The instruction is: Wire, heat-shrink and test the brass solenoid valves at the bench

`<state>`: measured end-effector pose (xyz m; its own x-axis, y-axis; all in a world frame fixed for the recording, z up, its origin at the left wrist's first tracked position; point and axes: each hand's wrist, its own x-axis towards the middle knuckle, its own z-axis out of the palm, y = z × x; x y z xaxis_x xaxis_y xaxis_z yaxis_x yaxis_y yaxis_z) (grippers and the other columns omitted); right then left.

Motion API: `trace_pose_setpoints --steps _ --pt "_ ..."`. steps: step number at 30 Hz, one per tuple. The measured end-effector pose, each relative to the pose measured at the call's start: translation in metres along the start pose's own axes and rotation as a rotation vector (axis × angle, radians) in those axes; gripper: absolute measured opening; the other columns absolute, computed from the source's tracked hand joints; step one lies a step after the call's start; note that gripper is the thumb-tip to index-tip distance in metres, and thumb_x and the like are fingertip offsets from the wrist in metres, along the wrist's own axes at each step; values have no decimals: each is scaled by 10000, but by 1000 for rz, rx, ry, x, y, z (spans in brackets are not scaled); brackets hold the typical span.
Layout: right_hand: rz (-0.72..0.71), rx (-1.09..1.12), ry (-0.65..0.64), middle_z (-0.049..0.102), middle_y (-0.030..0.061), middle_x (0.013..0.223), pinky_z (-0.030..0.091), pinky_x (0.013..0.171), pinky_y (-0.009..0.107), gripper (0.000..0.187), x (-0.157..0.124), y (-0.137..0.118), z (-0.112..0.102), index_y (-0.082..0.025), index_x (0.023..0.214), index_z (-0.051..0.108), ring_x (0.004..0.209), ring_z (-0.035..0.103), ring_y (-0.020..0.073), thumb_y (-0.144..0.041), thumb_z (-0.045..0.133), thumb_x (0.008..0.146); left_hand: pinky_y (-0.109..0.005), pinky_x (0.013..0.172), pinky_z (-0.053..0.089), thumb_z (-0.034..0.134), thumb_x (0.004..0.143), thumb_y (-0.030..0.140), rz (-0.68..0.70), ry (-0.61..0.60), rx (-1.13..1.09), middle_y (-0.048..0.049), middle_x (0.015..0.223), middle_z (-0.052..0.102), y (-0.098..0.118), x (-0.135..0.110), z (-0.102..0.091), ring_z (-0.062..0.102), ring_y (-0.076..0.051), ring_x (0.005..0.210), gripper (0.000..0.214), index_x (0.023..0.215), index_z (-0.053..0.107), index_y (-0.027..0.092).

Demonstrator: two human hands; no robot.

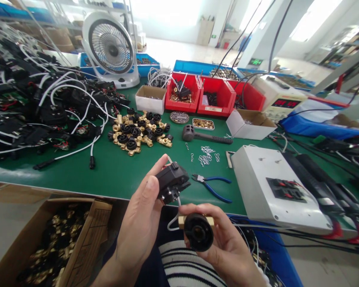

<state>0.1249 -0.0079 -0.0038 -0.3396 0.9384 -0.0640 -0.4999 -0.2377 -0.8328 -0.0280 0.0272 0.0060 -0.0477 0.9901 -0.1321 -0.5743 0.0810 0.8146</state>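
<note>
My left hand [142, 213] is closed round a black plastic housing [172, 181] with a white cable [172, 227] running down from it. In my right hand [223, 243] is a brass valve fitting with a round black collar [199, 232], its open end turned toward me. The two parts are apart, held just in front of the bench edge. Blue-handled cutting pliers [214, 185] lie on the green mat beyond. Several small wire clips [206, 157] are scattered behind the pliers, with a dark grey hammer-like tool [206, 135] farther back.
Brass fittings [137, 131] are heaped at centre left, beside a tangle of black housings and white cables [62, 107]. A fan [112, 48] and red bins [182, 93] stand behind. A grey box [275, 187] sits right; a cardboard carton [91, 223] is below left.
</note>
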Motion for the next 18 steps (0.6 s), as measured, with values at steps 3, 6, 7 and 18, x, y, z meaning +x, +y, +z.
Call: trace_pose_setpoints --steps 3,6,7,18 --pt "33 9 48 687 12 1182 521 824 255 337 -1 -2 3 -352 1100 698 790 635 99 -290 814 790 -252 1022 482 526 945 502 -11 0 -13 10 1306 666 -1 0 0 580 -173 1252 388 1284 629 342" --pt "40 14 68 687 39 1178 533 777 246 364 -1 -1 2 -324 1114 699 792 642 112 -271 823 775 -244 1013 485 536 938 511 -22 8 -20 14 1305 667 -2 -1 0 583 -172 1246 391 1278 633 345" --pt "35 28 58 684 47 1185 536 762 240 377 -1 0 1 -319 1127 696 801 645 116 -256 820 776 -244 1010 486 537 936 514 -28 9 -22 15 1308 665 -2 -1 0 583 -173 1246 394 1279 632 345" --pt "86 140 -20 696 29 916 474 567 142 381 2 6 -5 -299 1175 677 577 595 46 -370 784 817 -232 944 506 556 918 538 -92 28 -46 3 1319 659 1 -2 4 601 -183 1223 438 1308 606 345"
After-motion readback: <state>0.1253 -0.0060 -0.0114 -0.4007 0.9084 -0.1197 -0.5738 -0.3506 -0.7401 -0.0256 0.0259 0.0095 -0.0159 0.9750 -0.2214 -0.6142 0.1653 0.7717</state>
